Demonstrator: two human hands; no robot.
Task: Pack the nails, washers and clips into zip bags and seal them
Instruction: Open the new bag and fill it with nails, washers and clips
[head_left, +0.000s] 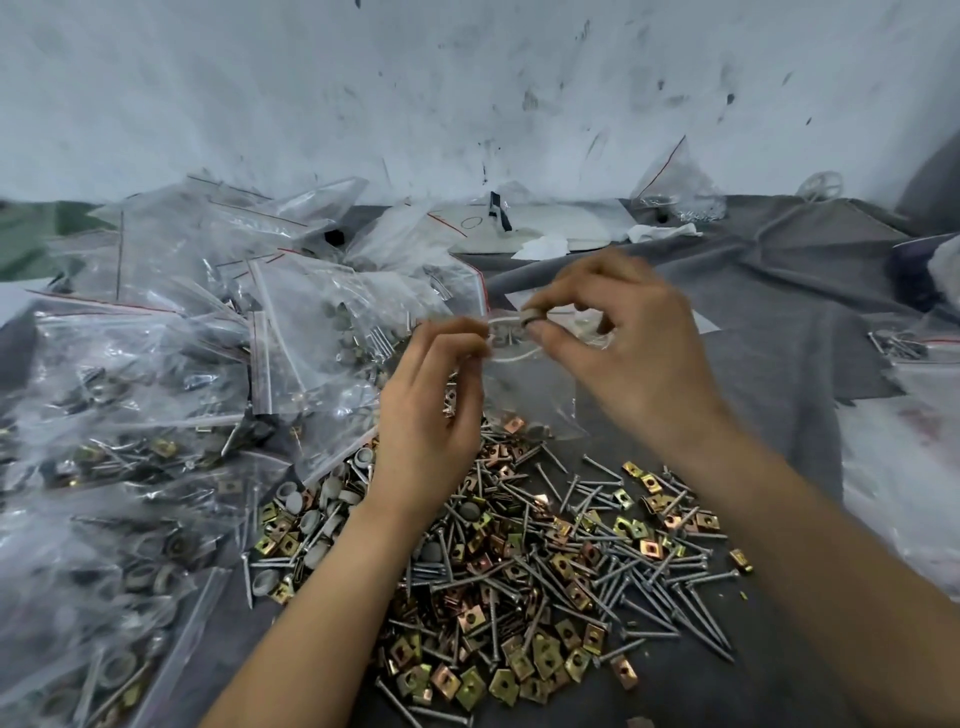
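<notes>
Evidently you were mid-fill. Your left hand (431, 410) had its fingers curled, the thumb and fingertips pinching the rim of a clear zip bag (524, 395) to hold its mouth open. Your right hand (623, 338) pinched a grey washer (530, 316) between thumb and forefinger right at that mouth, its other fingers loosely bent. The bag hung between your hands, above the twelve o'clock edge of the loose heap. That heap lay at six o'clock on the grey cloth (779, 312) covering the counter: nails (649, 587), brass-coloured clips (566, 660), and more loose washers (311, 514) toward its nine o'clock side. Filled bags (156, 364) were piled at nine to ten o'clock. Whether anything already lay in the held bag I could not tell through the blur. By my reading, the next move called for releasing the washer inside the mouth without letting the rim sag. After that you would gather the remaining pieces from the heap and press the zip closed.
</notes>
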